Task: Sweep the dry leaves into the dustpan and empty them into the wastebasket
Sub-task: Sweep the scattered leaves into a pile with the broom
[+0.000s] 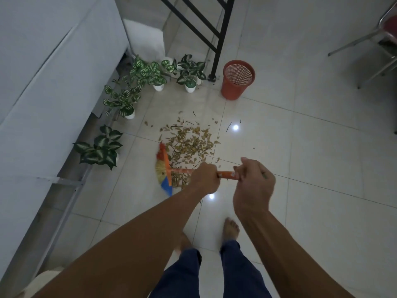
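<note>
A heap of dry brown leaves (190, 143) lies on the white tiled floor in front of me. Both hands grip the orange handle of a broom (164, 171); its multicoloured bristle head rests on the floor at the left edge of the heap. My left hand (205, 177) holds the handle lower down, nearer the head. My right hand (253, 183) is closed around the upper end. An orange mesh wastebasket (237, 80) stands upright beyond the leaves, to the right. No dustpan is in view.
Several potted plants (126, 100) in white pots line the left side along a grey wall. A black metal stair frame (217, 41) stands behind the wastebasket. A metal chair (378, 41) sits at the far right. My bare feet (231, 229) are below my hands.
</note>
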Action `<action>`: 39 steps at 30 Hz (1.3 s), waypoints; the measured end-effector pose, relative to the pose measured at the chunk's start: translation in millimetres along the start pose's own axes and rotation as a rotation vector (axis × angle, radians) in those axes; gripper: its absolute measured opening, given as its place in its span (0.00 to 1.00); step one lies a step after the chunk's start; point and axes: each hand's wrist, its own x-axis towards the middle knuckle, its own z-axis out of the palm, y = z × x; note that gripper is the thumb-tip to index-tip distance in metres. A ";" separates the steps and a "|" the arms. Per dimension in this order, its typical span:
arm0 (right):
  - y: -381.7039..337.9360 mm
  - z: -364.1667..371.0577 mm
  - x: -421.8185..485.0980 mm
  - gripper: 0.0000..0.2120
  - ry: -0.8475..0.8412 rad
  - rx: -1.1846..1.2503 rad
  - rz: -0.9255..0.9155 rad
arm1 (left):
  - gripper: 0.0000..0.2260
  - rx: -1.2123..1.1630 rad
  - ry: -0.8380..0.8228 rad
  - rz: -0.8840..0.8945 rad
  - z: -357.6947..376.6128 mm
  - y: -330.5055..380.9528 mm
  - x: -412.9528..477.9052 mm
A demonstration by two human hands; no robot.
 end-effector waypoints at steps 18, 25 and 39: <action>1.9 -90.0 -16.8 0.18 -0.246 -0.076 -0.002 | 0.08 -0.058 0.102 -0.186 70.5 31.1 -65.5; -48.5 -163.4 14.7 0.16 -0.262 -0.030 -0.078 | 0.09 -0.053 0.186 -0.109 84.2 123.4 -61.6; -47.0 -217.7 7.2 0.20 -0.389 -0.134 -0.029 | 0.10 -0.164 0.227 -0.333 147.5 157.7 -109.3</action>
